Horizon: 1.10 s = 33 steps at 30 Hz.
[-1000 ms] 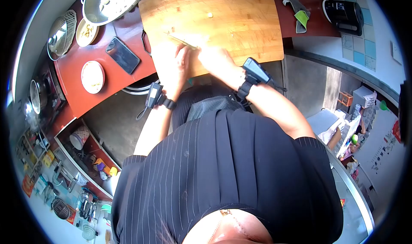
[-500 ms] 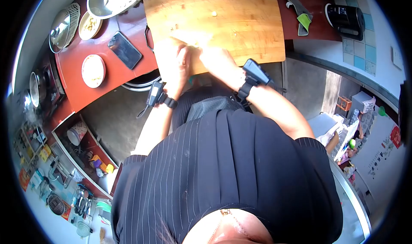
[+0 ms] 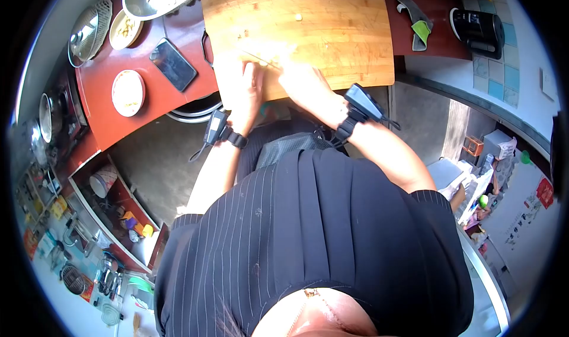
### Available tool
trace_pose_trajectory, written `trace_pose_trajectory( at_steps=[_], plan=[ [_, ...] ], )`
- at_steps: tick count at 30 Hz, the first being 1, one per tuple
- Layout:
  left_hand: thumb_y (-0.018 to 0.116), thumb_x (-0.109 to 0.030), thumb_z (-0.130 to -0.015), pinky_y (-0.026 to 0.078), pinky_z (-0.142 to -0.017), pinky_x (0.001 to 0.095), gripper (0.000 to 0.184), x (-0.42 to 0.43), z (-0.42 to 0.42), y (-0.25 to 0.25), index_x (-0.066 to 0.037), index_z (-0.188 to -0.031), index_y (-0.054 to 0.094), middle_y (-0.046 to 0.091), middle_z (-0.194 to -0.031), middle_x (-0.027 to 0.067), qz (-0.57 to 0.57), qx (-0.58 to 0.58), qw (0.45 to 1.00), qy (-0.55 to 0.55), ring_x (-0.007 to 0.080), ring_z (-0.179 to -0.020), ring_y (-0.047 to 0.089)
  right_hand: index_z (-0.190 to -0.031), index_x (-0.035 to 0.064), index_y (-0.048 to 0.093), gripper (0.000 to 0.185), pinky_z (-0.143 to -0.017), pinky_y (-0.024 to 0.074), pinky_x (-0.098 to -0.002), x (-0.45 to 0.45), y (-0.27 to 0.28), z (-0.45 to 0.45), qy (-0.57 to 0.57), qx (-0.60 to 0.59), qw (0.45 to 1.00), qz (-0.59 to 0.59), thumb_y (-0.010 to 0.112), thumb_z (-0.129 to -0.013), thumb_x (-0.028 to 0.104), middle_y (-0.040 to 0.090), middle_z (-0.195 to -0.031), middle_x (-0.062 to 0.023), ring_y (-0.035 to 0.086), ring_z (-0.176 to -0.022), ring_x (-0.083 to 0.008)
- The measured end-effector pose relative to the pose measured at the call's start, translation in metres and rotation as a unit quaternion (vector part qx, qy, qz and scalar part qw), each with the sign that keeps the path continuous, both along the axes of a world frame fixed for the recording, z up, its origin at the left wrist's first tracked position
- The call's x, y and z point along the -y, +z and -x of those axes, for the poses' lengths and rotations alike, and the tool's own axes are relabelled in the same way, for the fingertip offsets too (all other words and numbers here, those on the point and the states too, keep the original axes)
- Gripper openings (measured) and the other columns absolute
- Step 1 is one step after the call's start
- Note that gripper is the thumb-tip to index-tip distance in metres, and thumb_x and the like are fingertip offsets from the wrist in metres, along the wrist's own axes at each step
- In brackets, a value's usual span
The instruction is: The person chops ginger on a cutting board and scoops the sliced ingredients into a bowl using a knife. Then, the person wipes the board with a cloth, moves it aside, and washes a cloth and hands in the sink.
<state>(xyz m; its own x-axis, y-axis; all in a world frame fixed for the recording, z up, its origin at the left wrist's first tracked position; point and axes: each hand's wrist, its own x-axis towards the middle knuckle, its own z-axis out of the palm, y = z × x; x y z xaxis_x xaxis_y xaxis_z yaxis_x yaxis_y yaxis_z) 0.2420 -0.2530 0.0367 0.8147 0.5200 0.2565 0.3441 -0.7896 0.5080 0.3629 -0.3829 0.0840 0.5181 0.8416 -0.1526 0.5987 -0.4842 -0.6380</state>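
Both hands are over the near edge of a wooden cutting board [image 3: 338,46], in glare that washes out detail. My right hand [image 3: 302,82] is closed on what looks like a knife [image 3: 258,58]; its blade shows as a thin dark line reaching left toward my left hand [image 3: 244,85]. The left fingers are curled at the board's near left part, and whatever they hold is lost in the brightness. Pale bits lie around the blade, too bright to name. Farther up the board sits one small pale piece [image 3: 298,17].
Left of the board are a phone [image 3: 173,64], a white dish [image 3: 128,93], a bowl of pale pieces [image 3: 125,31] and a metal colander [image 3: 133,2]. A pot [image 3: 195,110] stands below the counter edge. A black kettle [image 3: 477,32] is at right.
The right hand and wrist have shifted slightly right and down, and the thin blade line shows more clearly. My left hand stays nearly in place.
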Motion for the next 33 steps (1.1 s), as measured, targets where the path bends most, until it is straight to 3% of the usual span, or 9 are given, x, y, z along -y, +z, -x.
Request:
trace_pose_trajectory(
  at_steps=[2, 7, 10, 14, 23, 26, 29, 32, 33],
  plan=[
    [0.075, -0.017, -0.084, 0.049, -0.078, 0.0392, 0.013, 0.005, 0.006, 0.000, -0.011, -0.092, 0.067, 0.065, -0.093, 0.0076, 0.002, -0.013, 1.000, 0.008, 0.0309, -0.085, 0.063, -0.110, 0.0008, 0.059, 0.026, -0.069, 0.0550, -0.0507, 0.002, 0.021, 0.005, 0.000, -0.026, 0.999, 0.047, 0.053, -0.087, 0.012, 0.067, -0.077, -0.0251, 0.067, -0.074, -0.0425],
    [0.075, -0.016, -0.084, 0.048, -0.080, 0.0417, 0.012, 0.005, 0.007, -0.004, -0.010, -0.091, 0.066, 0.064, -0.095, 0.0094, 0.008, -0.031, 0.999, 0.017, 0.0322, -0.089, 0.061, -0.109, -0.0005, 0.060, 0.026, -0.068, 0.0548, -0.0503, -0.005, -0.001, 0.007, -0.001, -0.006, 1.000, 0.008, 0.052, -0.088, 0.012, 0.067, -0.077, -0.0252, 0.068, -0.074, -0.0422],
    [0.074, -0.013, -0.084, 0.048, -0.082, 0.0432, 0.013, 0.005, 0.010, -0.004, -0.009, -0.092, 0.065, 0.063, -0.096, 0.0108, -0.005, 0.046, 0.999, 0.018, 0.0339, -0.092, 0.060, -0.110, -0.0011, 0.061, 0.027, -0.067, 0.0553, -0.0496, -0.005, 0.008, 0.006, -0.014, -0.008, 1.000, -0.002, 0.053, -0.088, 0.012, 0.068, -0.077, -0.0246, 0.068, -0.073, -0.0418],
    [0.074, -0.010, -0.082, 0.048, -0.083, 0.0431, 0.017, 0.006, 0.014, -0.007, -0.008, -0.096, 0.064, 0.063, -0.096, 0.0124, -0.025, -0.007, 0.999, 0.019, 0.0363, -0.092, 0.059, -0.111, -0.0010, 0.061, 0.028, -0.067, 0.0556, -0.0493, -0.002, -0.002, 0.016, 0.001, 0.019, 1.000, 0.022, 0.053, -0.088, 0.013, 0.068, -0.077, -0.0249, 0.068, -0.073, -0.0421],
    [0.073, -0.010, -0.083, 0.048, -0.082, 0.0430, 0.012, 0.004, 0.012, -0.010, -0.008, -0.093, 0.066, 0.064, -0.094, 0.0106, -0.037, 0.032, 0.998, 0.025, 0.0343, -0.091, 0.060, -0.104, -0.0004, 0.057, 0.020, -0.070, 0.0542, -0.0505, -0.002, 0.018, 0.009, -0.005, -0.052, 0.998, 0.018, 0.053, -0.088, 0.012, 0.065, -0.080, -0.0278, 0.066, -0.079, -0.0449],
    [0.073, -0.010, -0.084, 0.048, -0.081, 0.0421, 0.012, 0.008, 0.015, -0.022, -0.008, -0.093, 0.066, 0.063, -0.091, 0.0103, -0.033, 0.004, 0.999, 0.043, 0.0339, -0.088, 0.060, -0.110, -0.0020, 0.061, 0.028, -0.068, 0.0558, -0.0497, 0.000, -0.018, 0.015, 0.018, 0.008, 1.000, 0.004, 0.052, -0.088, 0.013, 0.066, -0.077, -0.0264, 0.067, -0.073, -0.0431],
    [0.071, -0.012, -0.087, 0.049, -0.081, 0.0394, 0.010, 0.006, 0.011, -0.007, -0.008, -0.094, 0.067, 0.064, -0.092, 0.0110, -0.024, 0.016, 0.999, 0.029, 0.0305, -0.089, 0.063, -0.104, -0.0015, 0.062, 0.023, -0.068, 0.0562, -0.0483, -0.003, -0.017, 0.009, -0.011, -0.050, 0.999, -0.007, 0.053, -0.089, 0.014, 0.066, -0.077, -0.0274, 0.067, -0.073, -0.0437],
    [0.068, -0.016, -0.093, 0.053, -0.082, 0.0362, 0.013, 0.005, 0.010, -0.004, -0.006, -0.102, 0.065, 0.066, -0.097, 0.0097, 0.135, 0.036, 0.985, 0.097, 0.0248, -0.094, 0.066, -0.097, 0.0010, 0.063, 0.016, -0.054, 0.0538, -0.0394, 0.004, -0.019, -0.001, -0.080, -0.103, 0.987, -0.092, 0.055, -0.092, 0.014, 0.066, -0.071, -0.0187, 0.065, -0.058, -0.0314],
    [0.067, -0.015, -0.094, 0.053, -0.082, 0.0361, 0.016, 0.004, 0.006, 0.000, -0.005, -0.106, 0.063, 0.066, -0.100, 0.0097, 0.305, 0.102, 0.938, 0.125, 0.0239, -0.093, 0.067, -0.096, 0.0016, 0.063, 0.015, -0.051, 0.0508, -0.0356, 0.007, -0.012, -0.008, -0.117, -0.247, 0.959, -0.077, 0.057, -0.092, 0.015, 0.064, -0.069, -0.0145, 0.062, -0.054, -0.0256]
  ],
)
